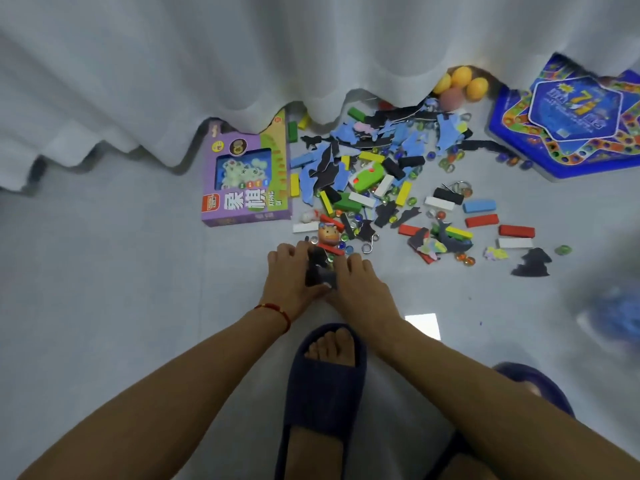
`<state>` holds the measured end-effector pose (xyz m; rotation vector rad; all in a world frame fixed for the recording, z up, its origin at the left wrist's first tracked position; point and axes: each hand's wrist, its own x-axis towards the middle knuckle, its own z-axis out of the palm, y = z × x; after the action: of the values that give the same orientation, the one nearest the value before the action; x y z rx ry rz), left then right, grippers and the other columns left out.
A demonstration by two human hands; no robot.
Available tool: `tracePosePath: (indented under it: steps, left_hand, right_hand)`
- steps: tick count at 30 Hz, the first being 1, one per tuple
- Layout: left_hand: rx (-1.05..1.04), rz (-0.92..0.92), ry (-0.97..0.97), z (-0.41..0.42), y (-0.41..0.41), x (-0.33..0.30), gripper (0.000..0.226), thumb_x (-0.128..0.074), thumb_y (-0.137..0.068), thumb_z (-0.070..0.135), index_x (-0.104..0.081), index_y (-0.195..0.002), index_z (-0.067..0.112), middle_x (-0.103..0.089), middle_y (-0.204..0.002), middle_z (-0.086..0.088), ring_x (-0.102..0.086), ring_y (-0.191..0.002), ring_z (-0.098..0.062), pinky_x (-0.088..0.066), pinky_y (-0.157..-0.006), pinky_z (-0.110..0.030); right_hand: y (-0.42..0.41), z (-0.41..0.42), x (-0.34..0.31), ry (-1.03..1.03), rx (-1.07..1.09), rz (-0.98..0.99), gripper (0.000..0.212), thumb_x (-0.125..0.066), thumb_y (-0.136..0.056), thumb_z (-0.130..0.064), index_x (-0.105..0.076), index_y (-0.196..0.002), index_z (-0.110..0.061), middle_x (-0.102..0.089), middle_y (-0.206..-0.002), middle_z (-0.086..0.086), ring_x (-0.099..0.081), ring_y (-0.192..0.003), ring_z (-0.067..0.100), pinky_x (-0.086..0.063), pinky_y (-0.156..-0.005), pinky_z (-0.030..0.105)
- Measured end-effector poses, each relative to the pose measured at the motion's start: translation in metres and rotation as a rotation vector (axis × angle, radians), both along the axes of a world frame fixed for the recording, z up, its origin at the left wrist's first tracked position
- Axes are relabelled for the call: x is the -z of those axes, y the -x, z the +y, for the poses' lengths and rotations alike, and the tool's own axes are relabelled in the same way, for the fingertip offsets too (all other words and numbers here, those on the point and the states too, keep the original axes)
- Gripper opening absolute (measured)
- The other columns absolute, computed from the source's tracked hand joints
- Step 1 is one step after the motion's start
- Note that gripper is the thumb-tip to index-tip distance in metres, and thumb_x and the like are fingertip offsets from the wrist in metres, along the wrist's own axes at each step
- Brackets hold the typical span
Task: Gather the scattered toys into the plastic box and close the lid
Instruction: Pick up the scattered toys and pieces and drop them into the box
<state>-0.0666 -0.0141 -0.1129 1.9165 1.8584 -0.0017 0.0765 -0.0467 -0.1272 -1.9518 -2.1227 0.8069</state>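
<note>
A small clump of dark foam pieces (320, 271) is cupped on the floor between both hands, at the near edge of the toy pile (381, 181). The left hand (289, 278) and right hand (356, 284) are pressed inward against it, fingers curled. The rest is spread ahead and rightward, nearer the right hand. No plastic box can be clearly made out.

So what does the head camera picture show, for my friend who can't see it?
Two hands, the left hand and right hand, scoop up dark puzzle pieces together from a grey floor. Behind them lies a messy pile of coloured blocks, marbles and puzzle bits, with a purple game box on the left, a blue game board on the right and a white curtain above.
</note>
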Motion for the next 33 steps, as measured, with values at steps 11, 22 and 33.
tracePosePath:
  steps: [11,22,33]
  left_hand:
    - [0.020,-0.090,-0.050,-0.014,0.007,0.010,0.046,-0.083,-0.072,0.040,-0.061,-0.109,0.023,-0.049,-0.116,-0.004,-0.040,-0.104,-0.017,-0.027,-0.078,-0.014]
    - [-0.119,-0.237,0.052,-0.027,-0.008,0.008,0.055,-0.087,-0.067,0.034,-0.057,-0.112,0.023,-0.061,-0.107,0.002,-0.056,-0.097,-0.015,-0.052,-0.085,-0.028]
    - [-0.254,-0.396,0.299,-0.018,-0.002,-0.008,0.062,-0.085,-0.070,0.009,-0.060,-0.126,0.016,-0.062,-0.123,-0.001,-0.058,-0.112,-0.017,-0.047,-0.099,-0.027]
  right_hand:
    - [-0.014,0.004,0.007,0.002,-0.041,0.127,0.032,-0.065,-0.092,-0.019,-0.055,-0.123,-0.015,-0.050,-0.118,0.008,-0.052,-0.100,0.021,-0.046,-0.081,0.028]
    - [-0.013,-0.004,-0.002,0.118,0.044,0.183,0.053,-0.069,-0.083,-0.022,-0.048,-0.131,-0.012,-0.045,-0.122,0.008,-0.045,-0.108,0.022,-0.042,-0.086,0.027]
    - [-0.023,0.001,0.001,0.250,0.241,0.362,0.049,-0.079,-0.082,-0.021,-0.052,-0.123,-0.017,-0.051,-0.120,0.007,-0.052,-0.103,0.017,-0.045,-0.085,0.024]
